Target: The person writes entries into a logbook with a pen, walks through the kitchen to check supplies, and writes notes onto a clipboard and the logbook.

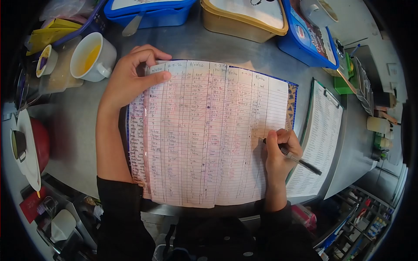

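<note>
An open ledger notebook [196, 130] lies before me, its ruled columns filled with handwriting in dark and red ink. My left hand [130, 76] grips its upper left edge, thumb flat on the page and fingers curled at the top. My right hand [281, 154] is closed around a black pen [307, 165], its tip at the lower right page near the last written column. A clipboard [314, 135] with a printed list is beside the notebook on the right, close to my right hand.
Blue tubs [152, 17] and a tan tub [244, 21] line the back of the metal table [174, 43]. A white mug [93, 56] with yellow liquid stands left of my left hand. A red bowl [38, 145] is at the far left; shelves [361, 222] are lower right.
</note>
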Tool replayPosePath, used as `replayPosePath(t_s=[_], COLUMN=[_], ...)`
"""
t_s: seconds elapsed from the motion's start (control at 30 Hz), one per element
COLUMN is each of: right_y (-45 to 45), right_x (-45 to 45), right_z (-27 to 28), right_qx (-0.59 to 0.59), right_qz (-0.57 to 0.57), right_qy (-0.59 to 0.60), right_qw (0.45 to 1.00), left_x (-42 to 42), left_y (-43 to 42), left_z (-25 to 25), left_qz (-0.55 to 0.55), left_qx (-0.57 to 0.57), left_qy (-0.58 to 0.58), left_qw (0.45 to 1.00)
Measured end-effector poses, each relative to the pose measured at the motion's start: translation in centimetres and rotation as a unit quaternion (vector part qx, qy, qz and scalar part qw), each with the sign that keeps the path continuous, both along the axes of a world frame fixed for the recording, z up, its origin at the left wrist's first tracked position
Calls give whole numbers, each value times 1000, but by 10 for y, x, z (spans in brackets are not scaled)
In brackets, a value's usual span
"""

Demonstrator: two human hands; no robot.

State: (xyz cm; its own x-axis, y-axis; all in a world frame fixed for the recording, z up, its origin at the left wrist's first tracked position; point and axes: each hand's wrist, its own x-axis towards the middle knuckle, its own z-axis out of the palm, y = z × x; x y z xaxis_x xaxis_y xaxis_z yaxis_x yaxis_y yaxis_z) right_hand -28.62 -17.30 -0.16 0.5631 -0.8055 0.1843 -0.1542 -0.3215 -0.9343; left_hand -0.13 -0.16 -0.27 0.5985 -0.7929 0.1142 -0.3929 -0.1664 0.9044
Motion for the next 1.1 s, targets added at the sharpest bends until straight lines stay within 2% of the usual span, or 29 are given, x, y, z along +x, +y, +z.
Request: replayPosePath(t_s=[0.23, 0.4, 0.5, 0.7, 1.03, 1.1], right_y=[1, 1, 2, 1, 2, -1], right_x=[0, -2, -1, -3, 1, -1], right_z=[4, 2, 5, 3, 4, 2], right_qx=[8, 20, 31, -8, 21, -46], right_qz=[7, 36, 45, 54, 20, 70], right_qy=[4, -49, 19, 53, 27, 32], right_qw=[1000, 998, 998, 997, 999, 996], left_x=[0, 1, 1, 2, 1, 2], left_y=[1, 0, 0, 0, 0, 0], left_z=[-1, -1, -2, -2, -3, -3], left_qz=[0, 1, 0, -2, 0, 0], left_qx=[3, 3, 3, -8, -5, -6], left_qy=[-11, -12, -8, -9, -3, 1], left_qw=[1000, 1000, 1000, 1000, 1000, 1000])
